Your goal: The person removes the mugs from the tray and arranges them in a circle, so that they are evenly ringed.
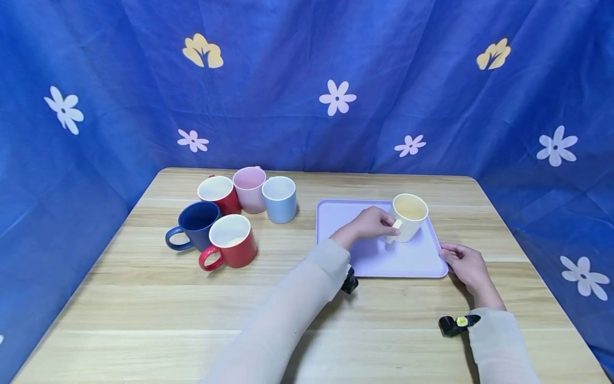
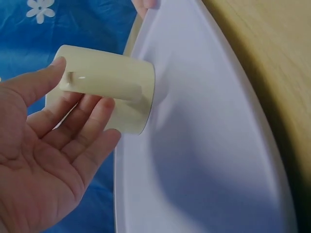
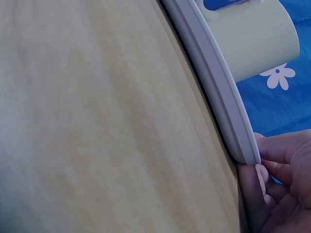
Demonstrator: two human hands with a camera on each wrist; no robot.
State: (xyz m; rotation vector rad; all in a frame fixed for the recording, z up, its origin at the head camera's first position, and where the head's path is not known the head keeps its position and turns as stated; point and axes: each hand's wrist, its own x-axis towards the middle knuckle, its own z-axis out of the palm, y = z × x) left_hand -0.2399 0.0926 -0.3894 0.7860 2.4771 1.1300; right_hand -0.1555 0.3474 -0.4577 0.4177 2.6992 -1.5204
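A cream mug [image 1: 409, 217] stands upright on the right part of a lilac tray [image 1: 384, 264]. At its handle is my left hand [image 1: 371, 223]; in the left wrist view the thumb [image 2: 57, 68] touches the handle's upper end and the fingers bend in behind the handle. My right hand [image 1: 467, 266] holds the tray's near right corner, with fingertips at the rim [image 3: 238, 131] in the right wrist view. Part of the right hand's grip under the rim is hidden.
On the left stand several mugs: a red one [image 1: 235, 242] in front, a navy one [image 1: 199, 226], another red one [image 1: 223, 197], a pink one [image 1: 250, 192] and a light blue one [image 1: 280, 201]. A blue curtain [image 1: 288, 80] hangs behind the wooden table [image 1: 144, 309].
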